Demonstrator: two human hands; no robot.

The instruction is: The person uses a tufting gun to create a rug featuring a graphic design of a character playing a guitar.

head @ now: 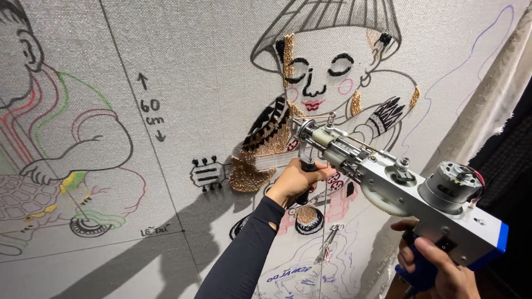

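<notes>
The tufting gun [388, 182] presses its needle tip into the stretched cloth [210, 66], beside the tufted guitar. Left hand [296, 180] is closed around the front handle, right hand [438, 266] around the blue grip. The cloth's right edge is near; open grey cloth lies above.

At far left, a second outlined figure [66, 127] in black, red and green sits over a patterned turtle drawing [25, 202]. A drawn arrow mark [143, 82] stands beside it. Frayed cloth edging [487, 94] hangs at right.
</notes>
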